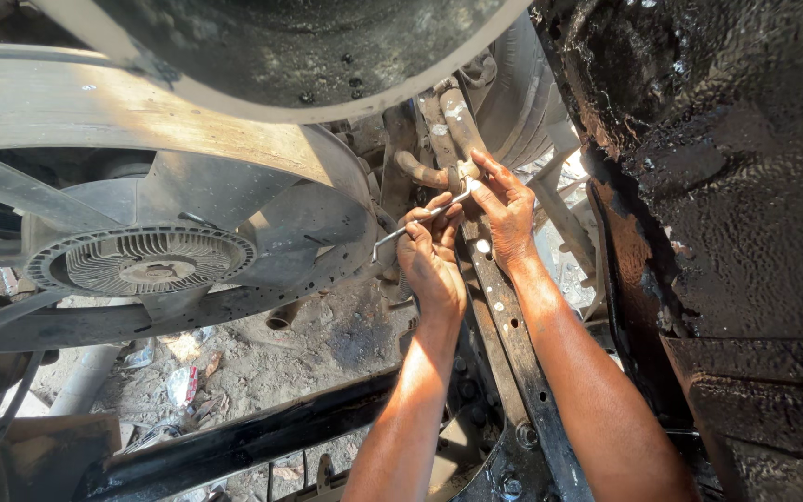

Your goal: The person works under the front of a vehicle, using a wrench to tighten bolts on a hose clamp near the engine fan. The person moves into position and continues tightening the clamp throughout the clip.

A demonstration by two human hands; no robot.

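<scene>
Both hands work in a narrow slot: the fan shroud [262, 158] and fan hub [146, 262] crowd the left, the greasy black panel [727, 214] walls the right. The frame rail [513, 344] runs beneath the wrists. Open room lies lower left, above the littered ground [262, 363]

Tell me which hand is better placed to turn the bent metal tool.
Probably the left hand: its fingers already grip the bent metal tool along the shaft. The right hand pinches the hose fitting at the tool's tip.
</scene>
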